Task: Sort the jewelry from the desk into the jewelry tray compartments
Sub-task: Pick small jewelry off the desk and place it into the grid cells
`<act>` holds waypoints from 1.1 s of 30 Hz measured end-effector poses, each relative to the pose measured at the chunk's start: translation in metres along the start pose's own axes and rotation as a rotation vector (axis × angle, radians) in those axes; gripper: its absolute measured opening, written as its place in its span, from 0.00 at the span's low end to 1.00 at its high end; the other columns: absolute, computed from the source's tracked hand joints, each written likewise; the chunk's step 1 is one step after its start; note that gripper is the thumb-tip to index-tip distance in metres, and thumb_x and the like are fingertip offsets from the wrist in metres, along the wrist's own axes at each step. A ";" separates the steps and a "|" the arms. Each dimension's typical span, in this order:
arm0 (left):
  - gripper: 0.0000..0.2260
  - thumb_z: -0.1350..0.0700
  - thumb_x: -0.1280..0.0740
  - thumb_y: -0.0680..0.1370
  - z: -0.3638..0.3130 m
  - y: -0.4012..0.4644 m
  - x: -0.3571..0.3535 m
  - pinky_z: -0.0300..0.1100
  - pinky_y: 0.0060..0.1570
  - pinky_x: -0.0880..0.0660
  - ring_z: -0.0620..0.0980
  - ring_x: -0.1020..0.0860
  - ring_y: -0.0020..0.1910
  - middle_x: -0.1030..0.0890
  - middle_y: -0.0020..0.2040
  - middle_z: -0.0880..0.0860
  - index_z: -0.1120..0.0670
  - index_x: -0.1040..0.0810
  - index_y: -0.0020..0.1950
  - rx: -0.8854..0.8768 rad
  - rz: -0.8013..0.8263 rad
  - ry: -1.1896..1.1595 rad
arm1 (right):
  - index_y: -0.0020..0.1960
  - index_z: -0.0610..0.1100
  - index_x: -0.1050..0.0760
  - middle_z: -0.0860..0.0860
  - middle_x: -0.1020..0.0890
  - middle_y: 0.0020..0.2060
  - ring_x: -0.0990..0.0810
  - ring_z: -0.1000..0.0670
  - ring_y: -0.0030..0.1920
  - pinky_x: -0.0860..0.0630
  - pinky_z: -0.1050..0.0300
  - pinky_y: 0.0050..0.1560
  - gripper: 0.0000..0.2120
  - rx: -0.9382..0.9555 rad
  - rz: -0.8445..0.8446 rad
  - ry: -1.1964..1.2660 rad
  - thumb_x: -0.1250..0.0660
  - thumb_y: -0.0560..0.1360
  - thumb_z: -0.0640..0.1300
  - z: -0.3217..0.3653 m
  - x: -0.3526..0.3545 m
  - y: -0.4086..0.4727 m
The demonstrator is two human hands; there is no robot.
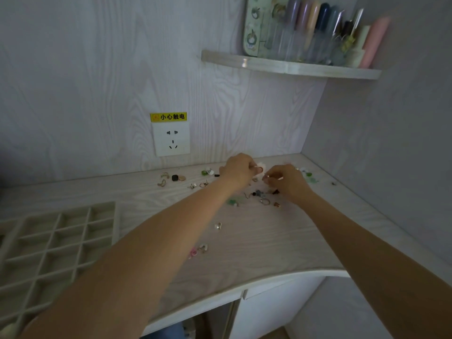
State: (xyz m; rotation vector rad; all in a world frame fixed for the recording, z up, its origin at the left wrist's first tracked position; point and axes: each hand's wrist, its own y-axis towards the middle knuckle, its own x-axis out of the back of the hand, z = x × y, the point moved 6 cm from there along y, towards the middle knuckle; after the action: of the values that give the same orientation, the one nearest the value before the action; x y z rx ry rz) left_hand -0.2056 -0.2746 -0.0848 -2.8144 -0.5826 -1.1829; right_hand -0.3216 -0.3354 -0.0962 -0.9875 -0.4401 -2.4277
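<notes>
Small jewelry pieces lie scattered over the pale wooden desk [256, 241]: earrings near the wall [171, 178], a green and dark cluster [256, 195], a pearl piece [218, 226] and a pink piece [195, 252] nearer me. The beige jewelry tray [111, 216] with several square compartments sits at the left; its visible compartments look empty. My left hand [238, 168] is at the back of the desk, its fingers curled round a small white and pink piece [260, 166]. My right hand [286, 181] is close beside it, pinching a small silver piece [267, 176].
A white wall socket [171, 141] with a yellow warning label is behind the desk. A corner shelf [291, 67] above holds bottles and tubes. A wall closes the desk's right side. White cabinet doors [274, 309] stand below the desk's curved front edge.
</notes>
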 end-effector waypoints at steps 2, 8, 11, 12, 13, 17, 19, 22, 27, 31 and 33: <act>0.11 0.54 0.35 0.79 -0.002 -0.006 0.006 0.42 0.50 0.29 0.51 0.24 0.47 0.21 0.45 0.56 0.61 0.20 0.50 -0.008 0.042 -0.094 | 0.45 0.40 0.22 0.49 0.20 0.35 0.21 0.54 0.33 0.25 0.66 0.34 0.01 0.011 -0.001 0.144 0.32 0.74 0.38 0.004 -0.001 -0.005; 0.12 0.55 0.35 0.78 0.017 -0.020 0.027 0.34 0.42 0.29 0.48 0.20 0.45 0.17 0.50 0.58 0.63 0.20 0.51 0.121 0.047 -0.250 | 0.48 0.38 0.19 0.46 0.18 0.37 0.20 0.55 0.36 0.25 0.71 0.41 0.05 0.085 0.007 0.259 0.30 0.72 0.36 0.028 -0.002 -0.016; 0.11 0.56 0.34 0.78 0.020 -0.034 0.040 0.30 0.38 0.27 0.43 0.21 0.35 0.17 0.51 0.58 0.64 0.20 0.52 0.171 0.015 -0.347 | 0.50 0.35 0.20 0.43 0.18 0.39 0.19 0.52 0.38 0.21 0.67 0.44 0.06 0.023 0.057 0.457 0.31 0.74 0.36 0.037 -0.007 -0.023; 0.11 0.57 0.34 0.78 0.019 -0.039 0.046 0.28 0.31 0.29 0.40 0.22 0.31 0.17 0.49 0.58 0.64 0.20 0.52 0.183 0.006 -0.366 | 0.48 0.36 0.20 0.45 0.18 0.37 0.21 0.53 0.35 0.22 0.68 0.40 0.05 0.004 0.056 0.511 0.31 0.74 0.37 0.040 -0.008 -0.025; 0.10 0.57 0.34 0.78 0.019 -0.045 0.052 0.26 0.25 0.32 0.38 0.23 0.28 0.17 0.46 0.57 0.64 0.20 0.52 0.193 -0.001 -0.384 | 0.46 0.37 0.20 0.47 0.20 0.34 0.23 0.54 0.33 0.24 0.69 0.36 0.05 -0.014 0.051 0.549 0.31 0.74 0.38 0.043 -0.009 -0.028; 0.09 0.60 0.30 0.75 0.015 -0.075 0.082 0.27 0.22 0.33 0.39 0.21 0.26 0.17 0.43 0.58 0.65 0.20 0.51 0.238 -0.060 -0.564 | 0.45 0.38 0.20 0.51 0.23 0.30 0.27 0.57 0.29 0.27 0.70 0.32 0.07 -0.105 0.145 0.928 0.34 0.76 0.40 0.062 -0.022 -0.044; 0.09 0.61 0.30 0.74 0.014 -0.093 0.096 0.28 0.24 0.33 0.40 0.20 0.26 0.17 0.38 0.56 0.65 0.20 0.51 0.244 -0.105 -0.641 | 0.46 0.37 0.20 0.50 0.21 0.32 0.23 0.58 0.31 0.24 0.70 0.36 0.07 -0.120 0.198 1.129 0.35 0.77 0.38 0.077 -0.031 -0.056; 0.05 0.62 0.29 0.74 0.013 -0.129 0.120 0.33 0.29 0.34 0.40 0.20 0.27 0.18 0.30 0.51 0.60 0.21 0.48 0.218 -0.156 -0.627 | 0.47 0.36 0.20 0.48 0.19 0.35 0.21 0.57 0.34 0.23 0.69 0.39 0.07 -0.057 0.260 1.224 0.37 0.77 0.36 0.106 -0.037 -0.081; 0.09 0.60 0.29 0.74 0.026 -0.201 0.166 0.32 0.34 0.33 0.39 0.20 0.30 0.16 0.40 0.54 0.53 0.20 0.54 0.206 -0.202 -0.492 | 0.46 0.37 0.22 0.46 0.20 0.36 0.21 0.55 0.34 0.23 0.68 0.39 0.03 0.084 0.336 1.005 0.35 0.75 0.33 0.159 -0.051 -0.127; 0.07 0.61 0.29 0.73 0.040 -0.259 0.191 0.30 0.32 0.31 0.41 0.20 0.31 0.15 0.37 0.52 0.54 0.19 0.51 0.225 -0.206 -0.461 | 0.45 0.37 0.22 0.44 0.20 0.36 0.21 0.56 0.32 0.23 0.68 0.38 0.01 0.202 0.398 0.783 0.32 0.74 0.34 0.198 -0.063 -0.169; 0.07 0.62 0.29 0.73 0.046 -0.279 0.196 0.34 0.39 0.29 0.42 0.18 0.33 0.15 0.38 0.54 0.55 0.19 0.50 0.236 -0.204 -0.457 | 0.47 0.37 0.22 0.45 0.20 0.36 0.20 0.55 0.34 0.24 0.69 0.38 0.03 0.252 0.413 0.680 0.31 0.73 0.36 0.209 -0.067 -0.184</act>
State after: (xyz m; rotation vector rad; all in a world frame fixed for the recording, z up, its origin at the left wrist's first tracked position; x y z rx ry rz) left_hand -0.1471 0.0562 -0.0126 -2.8661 -0.9782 -0.4341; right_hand -0.2616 -0.0654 -0.0208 -0.0972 -0.2521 -2.0904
